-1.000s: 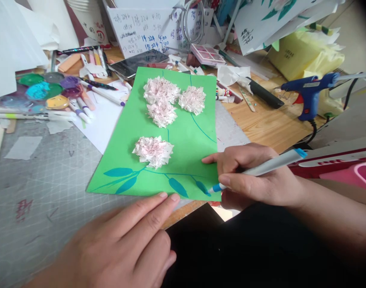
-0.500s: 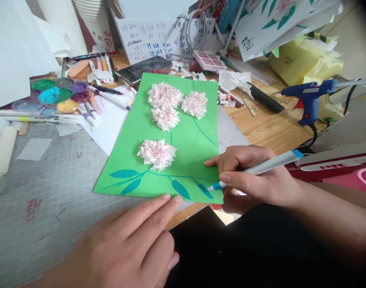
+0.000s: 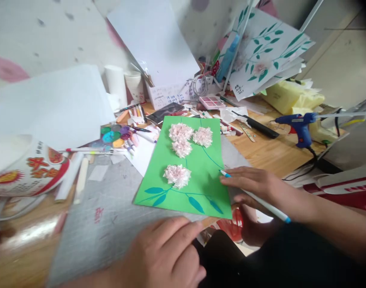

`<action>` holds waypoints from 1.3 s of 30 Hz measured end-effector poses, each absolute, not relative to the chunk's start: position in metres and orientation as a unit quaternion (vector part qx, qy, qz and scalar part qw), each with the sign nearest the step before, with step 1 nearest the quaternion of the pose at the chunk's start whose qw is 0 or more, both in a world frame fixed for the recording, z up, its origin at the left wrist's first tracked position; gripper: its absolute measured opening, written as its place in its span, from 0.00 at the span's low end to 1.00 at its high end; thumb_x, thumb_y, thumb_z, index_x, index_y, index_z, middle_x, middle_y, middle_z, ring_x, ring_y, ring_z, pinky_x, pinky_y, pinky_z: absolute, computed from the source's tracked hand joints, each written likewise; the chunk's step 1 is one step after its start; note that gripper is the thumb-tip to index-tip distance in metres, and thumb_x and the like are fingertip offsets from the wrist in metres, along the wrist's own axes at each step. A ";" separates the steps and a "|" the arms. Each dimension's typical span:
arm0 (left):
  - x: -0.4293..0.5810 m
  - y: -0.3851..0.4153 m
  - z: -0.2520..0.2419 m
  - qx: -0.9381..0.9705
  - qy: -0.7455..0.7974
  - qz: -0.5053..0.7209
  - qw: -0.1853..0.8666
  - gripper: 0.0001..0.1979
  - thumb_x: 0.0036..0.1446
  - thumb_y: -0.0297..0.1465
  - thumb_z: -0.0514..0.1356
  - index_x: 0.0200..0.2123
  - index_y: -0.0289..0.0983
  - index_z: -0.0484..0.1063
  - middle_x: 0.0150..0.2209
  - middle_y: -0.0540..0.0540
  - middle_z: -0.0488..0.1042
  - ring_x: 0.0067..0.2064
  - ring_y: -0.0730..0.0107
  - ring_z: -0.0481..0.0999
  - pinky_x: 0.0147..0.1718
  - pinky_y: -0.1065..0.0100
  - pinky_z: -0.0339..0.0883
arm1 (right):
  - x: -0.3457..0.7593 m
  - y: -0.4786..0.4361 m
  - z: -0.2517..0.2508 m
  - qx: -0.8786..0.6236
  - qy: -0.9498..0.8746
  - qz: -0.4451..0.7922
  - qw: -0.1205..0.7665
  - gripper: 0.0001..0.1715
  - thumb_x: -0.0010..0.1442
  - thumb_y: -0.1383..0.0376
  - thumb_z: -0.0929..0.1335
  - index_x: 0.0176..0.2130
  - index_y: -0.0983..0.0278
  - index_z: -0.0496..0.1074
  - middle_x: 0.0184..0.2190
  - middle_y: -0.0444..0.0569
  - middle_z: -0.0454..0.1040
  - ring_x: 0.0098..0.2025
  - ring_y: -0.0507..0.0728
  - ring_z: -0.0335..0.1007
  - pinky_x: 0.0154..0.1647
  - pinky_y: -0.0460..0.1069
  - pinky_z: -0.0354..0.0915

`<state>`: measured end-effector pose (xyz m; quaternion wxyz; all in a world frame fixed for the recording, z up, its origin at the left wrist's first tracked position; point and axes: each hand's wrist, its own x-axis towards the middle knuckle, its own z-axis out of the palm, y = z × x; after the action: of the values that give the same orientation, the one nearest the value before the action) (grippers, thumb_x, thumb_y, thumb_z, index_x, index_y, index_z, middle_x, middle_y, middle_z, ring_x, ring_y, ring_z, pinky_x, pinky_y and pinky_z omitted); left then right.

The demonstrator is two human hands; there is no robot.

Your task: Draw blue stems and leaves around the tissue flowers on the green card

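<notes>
A green sheet of paper lies at a slant on the grey cutting mat. Several pale pink, ruffled paper flowers stand on it, with thin teal stems. Teal leaves are drawn along its near end. My right hand is at the sheet's right edge, closed round a white marker pen with blue ends. The pen's tip points left, over the sheet. My left hand is just in front of the near edge, holding nothing, its fingers loosely bent and its thumb partly hidden.
A blue hot glue gun with a cord stands at right. Behind the sheet lie a dark phone, a pink palette and scattered markers. Paint pots and a printed food tub are at left. Paper cups stand behind.
My right hand has lifted the pen from the lower right leaf and moved up the sheet's edge. My left fingers have come off the near edge. The view has tilted up and left.
</notes>
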<state>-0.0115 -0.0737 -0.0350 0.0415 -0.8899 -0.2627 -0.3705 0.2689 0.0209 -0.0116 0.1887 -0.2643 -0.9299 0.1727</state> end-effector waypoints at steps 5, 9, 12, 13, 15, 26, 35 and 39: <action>-0.005 -0.077 -0.036 -0.894 -0.239 -0.368 0.091 0.16 0.59 0.29 0.53 0.18 0.37 0.62 0.36 0.45 0.79 0.20 0.72 0.66 0.11 0.67 0.57 | 0.260 -0.004 -0.024 -0.265 -0.944 0.105 0.166 0.23 0.62 0.68 0.67 0.57 0.62 0.68 0.56 0.60 0.73 0.59 0.66 0.68 0.56 0.63 0.69; -0.006 -0.081 -0.030 -0.909 -0.235 -0.328 0.108 0.16 0.60 0.33 0.56 0.20 0.37 0.64 0.32 0.45 0.78 0.21 0.72 0.68 0.13 0.68 0.59 | 0.251 -0.017 -0.043 -0.265 -0.947 0.077 0.161 0.28 0.58 0.65 0.71 0.57 0.62 0.67 0.61 0.61 0.67 0.61 0.70 0.64 0.56 0.65 0.69; -0.007 -0.085 -0.025 -0.912 -0.233 -0.318 0.115 0.16 0.62 0.33 0.55 0.21 0.36 0.66 0.34 0.43 0.77 0.24 0.70 0.70 0.14 0.68 0.61 | 0.237 -0.024 -0.052 -0.275 -0.946 0.053 0.163 0.31 0.58 0.64 0.71 0.59 0.63 0.64 0.62 0.62 0.66 0.61 0.70 0.64 0.58 0.67 0.66; -0.007 -0.087 -0.024 -0.911 -0.233 -0.320 0.116 0.16 0.62 0.33 0.55 0.22 0.36 0.66 0.33 0.43 0.77 0.24 0.69 0.70 0.15 0.67 0.61 | 0.230 -0.026 -0.052 -0.279 -0.944 0.060 0.167 0.30 0.59 0.65 0.70 0.59 0.64 0.64 0.62 0.62 0.65 0.62 0.69 0.64 0.58 0.67 0.65; -0.007 -0.091 -0.020 -0.909 -0.229 -0.329 0.110 0.18 0.63 0.33 0.53 0.20 0.36 0.65 0.27 0.45 0.74 0.22 0.69 0.68 0.14 0.67 0.58 | 0.218 -0.029 -0.045 -0.288 -0.936 0.097 0.175 0.27 0.61 0.66 0.68 0.59 0.65 0.64 0.62 0.62 0.65 0.63 0.67 0.63 0.59 0.65 0.65; -0.005 -0.089 -0.036 -0.876 -0.246 -0.414 0.027 0.23 0.68 0.30 0.46 0.20 0.36 0.63 0.21 0.49 0.70 0.25 0.71 0.73 0.24 0.69 0.68 | 0.199 0.028 0.016 -0.300 -0.788 0.481 0.240 0.15 0.63 0.58 0.67 0.40 0.65 0.79 0.27 0.49 0.77 0.28 0.52 0.73 0.28 0.45 0.68; -0.023 -0.077 -0.039 -0.897 -0.329 -0.294 -0.025 0.14 0.66 0.36 0.53 0.33 0.38 0.74 0.33 0.47 0.79 0.38 0.69 0.79 0.37 0.72 0.76 | 0.151 0.053 -0.018 -0.226 -0.745 0.571 0.261 0.08 0.53 0.70 0.69 0.27 0.64 0.65 0.19 0.40 0.65 0.20 0.47 0.58 0.18 0.42 0.57; -0.027 -0.075 -0.043 -0.904 -0.362 -0.224 -0.043 0.14 0.64 0.41 0.56 0.32 0.38 0.74 0.33 0.46 0.79 0.38 0.67 0.79 0.38 0.70 0.77 | 0.151 0.052 -0.022 -0.193 -0.780 0.534 0.262 0.09 0.53 0.73 0.68 0.26 0.64 0.63 0.19 0.41 0.66 0.20 0.48 0.60 0.18 0.44 0.57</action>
<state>-0.0273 -0.0747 -0.0429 -0.0432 -0.9039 -0.3621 -0.2236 0.1509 0.0524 -0.0217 0.2615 -0.1928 -0.7804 0.5343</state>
